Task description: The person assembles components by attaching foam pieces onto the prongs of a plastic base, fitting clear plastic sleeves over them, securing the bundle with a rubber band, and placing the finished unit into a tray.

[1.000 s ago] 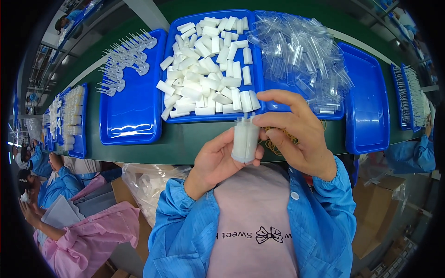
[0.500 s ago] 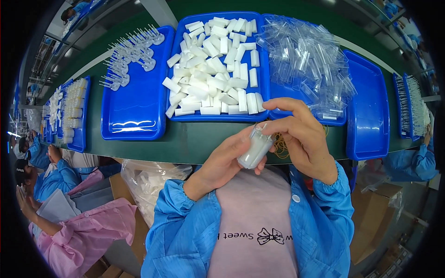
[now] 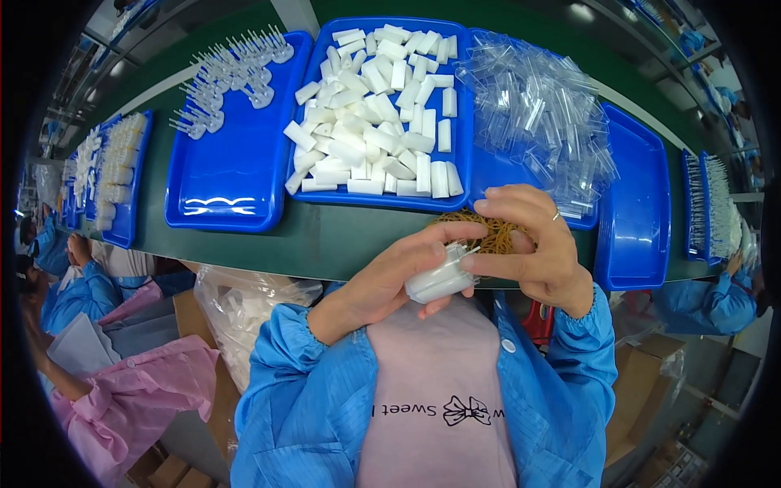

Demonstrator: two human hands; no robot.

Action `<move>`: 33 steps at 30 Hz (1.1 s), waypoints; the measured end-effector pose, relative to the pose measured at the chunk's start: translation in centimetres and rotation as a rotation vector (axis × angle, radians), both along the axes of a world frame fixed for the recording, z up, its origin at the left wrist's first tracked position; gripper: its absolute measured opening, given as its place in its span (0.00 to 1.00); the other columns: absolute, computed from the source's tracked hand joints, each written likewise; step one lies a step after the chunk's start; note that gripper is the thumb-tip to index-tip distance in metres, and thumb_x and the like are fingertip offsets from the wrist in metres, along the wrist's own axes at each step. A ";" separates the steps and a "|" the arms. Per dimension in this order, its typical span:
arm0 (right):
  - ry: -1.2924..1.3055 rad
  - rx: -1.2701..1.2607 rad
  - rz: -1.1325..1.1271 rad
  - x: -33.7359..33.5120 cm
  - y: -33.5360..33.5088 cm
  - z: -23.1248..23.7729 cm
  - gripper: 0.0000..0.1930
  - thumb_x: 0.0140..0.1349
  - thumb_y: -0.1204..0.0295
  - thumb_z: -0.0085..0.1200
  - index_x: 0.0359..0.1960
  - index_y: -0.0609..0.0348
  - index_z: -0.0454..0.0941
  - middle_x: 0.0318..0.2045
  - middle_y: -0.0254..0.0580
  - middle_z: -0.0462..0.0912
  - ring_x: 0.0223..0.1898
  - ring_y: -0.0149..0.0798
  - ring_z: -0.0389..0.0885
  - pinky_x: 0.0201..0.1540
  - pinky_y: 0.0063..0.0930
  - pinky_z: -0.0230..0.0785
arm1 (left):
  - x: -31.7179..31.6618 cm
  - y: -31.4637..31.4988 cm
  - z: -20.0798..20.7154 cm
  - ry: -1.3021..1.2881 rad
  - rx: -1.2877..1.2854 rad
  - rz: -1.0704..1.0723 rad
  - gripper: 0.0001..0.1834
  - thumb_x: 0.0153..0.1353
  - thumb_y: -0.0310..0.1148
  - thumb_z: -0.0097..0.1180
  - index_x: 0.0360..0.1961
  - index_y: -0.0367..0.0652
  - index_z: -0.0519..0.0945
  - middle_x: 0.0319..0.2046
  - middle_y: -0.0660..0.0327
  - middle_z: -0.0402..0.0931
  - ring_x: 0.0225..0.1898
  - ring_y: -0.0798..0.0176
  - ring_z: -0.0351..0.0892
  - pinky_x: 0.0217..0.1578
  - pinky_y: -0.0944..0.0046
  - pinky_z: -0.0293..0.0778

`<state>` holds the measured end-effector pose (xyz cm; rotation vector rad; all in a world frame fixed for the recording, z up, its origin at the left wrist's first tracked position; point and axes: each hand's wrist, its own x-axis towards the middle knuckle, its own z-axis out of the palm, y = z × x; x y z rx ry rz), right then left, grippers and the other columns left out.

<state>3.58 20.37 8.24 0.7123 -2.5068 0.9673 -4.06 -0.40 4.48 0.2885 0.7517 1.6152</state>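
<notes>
My left hand is closed around a white block in a clear plastic sleeve, held tilted in front of my chest. Small thin clear prongs show at the sleeve's upper end. At that end my right hand touches the piece with a fingertip, while its other fingers stretch out apart above. A ring is on one of its fingers. A heap of yellowish rubber bands lies on the table just behind both hands, partly covered by the right one.
Across the green table, a blue tray holds clear pronged parts. Beside it are a tray of white blocks, a pile of clear sleeves, and stacked blue trays. A plastic bag hangs near my left. Co-workers sit at both sides.
The sleeved block has shifted slightly left and lies flatter. My right hand's upper fingers have lifted and spread. More of the rubber bands shows, and the view has moved slightly.
</notes>
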 end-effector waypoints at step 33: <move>-0.031 0.191 0.137 4.3 3.8 -2.6 0.21 0.42 0.74 0.63 0.40 0.34 0.83 0.53 0.41 0.75 0.54 0.46 0.73 0.52 0.42 0.70 | 2.7 3.3 -2.3 0.051 -0.038 -0.279 0.27 0.64 0.41 0.49 0.62 0.42 0.63 0.31 0.63 0.75 0.20 0.77 0.69 0.14 0.78 0.63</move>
